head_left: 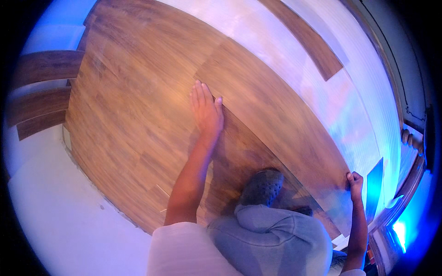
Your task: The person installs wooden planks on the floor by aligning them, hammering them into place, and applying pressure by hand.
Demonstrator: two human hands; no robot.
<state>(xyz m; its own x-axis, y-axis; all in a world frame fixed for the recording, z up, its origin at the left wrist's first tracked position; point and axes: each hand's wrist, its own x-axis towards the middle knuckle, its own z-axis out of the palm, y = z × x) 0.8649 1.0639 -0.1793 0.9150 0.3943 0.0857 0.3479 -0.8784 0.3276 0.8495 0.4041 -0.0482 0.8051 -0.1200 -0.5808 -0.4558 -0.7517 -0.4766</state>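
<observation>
A long brown wood-look floor plank [285, 124] lies along the right edge of the laid plank floor [129, 87]. Near the plank's far end, my left hand [207, 112] rests flat across the seam, fingers stretched out and thumb apart. My right hand [355, 184] is closed at the plank's outer edge on the near right, thumb up; its fingertips are partly hidden. A narrow dark seam shows between this plank and the boards beneath my leg. My shoe [262, 186] and bent knee are between my two arms.
Another loose plank [313, 41] lies on the pale, shiny sheet [271, 43] to the right. Several planks [46, 69] are at the far left. Bare pale floor [55, 184] borders the laid boards at lower left. A blue light [399, 232] glows at lower right.
</observation>
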